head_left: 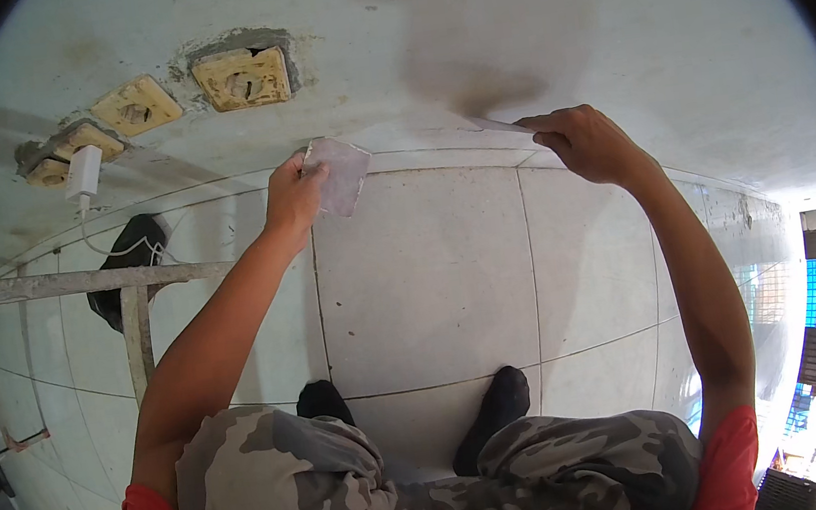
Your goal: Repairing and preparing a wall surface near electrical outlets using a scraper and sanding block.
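My left hand [294, 197] grips the edge of a thin, square, pinkish-grey plate [343, 177] with rough whitish edges, held out in front of the wall's foot. On the right, my right hand [588, 142] is closed on a thin flat scraper [504, 125], seen almost edge-on. The scraper's far end is at the pale wall [358, 79], just below a greyish smeared patch [495, 44] with a darker brownish spot at its lower side. Whether the blade presses on the wall, I cannot tell.
Yellowed wall sockets [242, 78] sit in rough cement at the upper left. A white charger [83, 173] is plugged in, its cable hanging near a black bag [131, 256]. A metal frame [49, 287] stands on the left. My feet are on the tiled floor [431, 283].
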### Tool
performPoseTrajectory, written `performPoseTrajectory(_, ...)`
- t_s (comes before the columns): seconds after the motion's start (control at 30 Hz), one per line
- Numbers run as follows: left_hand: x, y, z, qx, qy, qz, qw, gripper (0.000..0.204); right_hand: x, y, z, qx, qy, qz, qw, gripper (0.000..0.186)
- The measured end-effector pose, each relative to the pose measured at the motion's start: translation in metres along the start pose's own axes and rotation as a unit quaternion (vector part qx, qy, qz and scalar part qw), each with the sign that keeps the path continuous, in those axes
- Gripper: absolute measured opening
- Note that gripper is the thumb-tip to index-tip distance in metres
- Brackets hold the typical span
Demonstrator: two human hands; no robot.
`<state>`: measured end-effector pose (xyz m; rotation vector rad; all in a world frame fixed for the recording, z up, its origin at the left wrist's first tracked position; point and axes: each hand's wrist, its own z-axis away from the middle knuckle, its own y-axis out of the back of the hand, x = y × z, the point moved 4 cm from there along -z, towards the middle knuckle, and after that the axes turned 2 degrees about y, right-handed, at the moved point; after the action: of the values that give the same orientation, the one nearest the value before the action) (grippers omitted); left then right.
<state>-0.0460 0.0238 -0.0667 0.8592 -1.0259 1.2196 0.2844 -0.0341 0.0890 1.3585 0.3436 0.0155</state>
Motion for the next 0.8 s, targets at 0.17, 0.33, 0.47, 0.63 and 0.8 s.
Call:
performPoseTrajectory(0.17,-0.006,0.001,-0.007,0.006,0.010,0.012,1.000,0.015,0.004,-0.019,-0.018,0.024,0.009,0.028,0.999,0.024)
performPoseTrajectory(0.33,-0.002,-0.001,-0.005,0.002,0.021,0.034,0.999,0.013,0.011,-0.002,-0.008,0.032,-0.010,-0.037,0.999,0.020)
performPoseTrajectory(0.47,-0.009,-0.008,-0.008,-0.004,0.046,0.055,0.997,0.012,-0.001,-0.038,-0.026,0.013,0.052,0.062,0.997,0.028)
performPoseTrajectory(0.63,-0.005,-0.010,-0.009,-0.018,0.035,0.016,0.999,0.013,-0.001,-0.015,-0.025,0.034,0.048,0.028,0.998,0.022)
performPoseTrajectory(0.8,-0.004,-0.011,-0.008,-0.027,0.015,0.036,0.999,0.013,0.004,-0.007,-0.014,0.031,0.010,0.071,0.997,0.024)
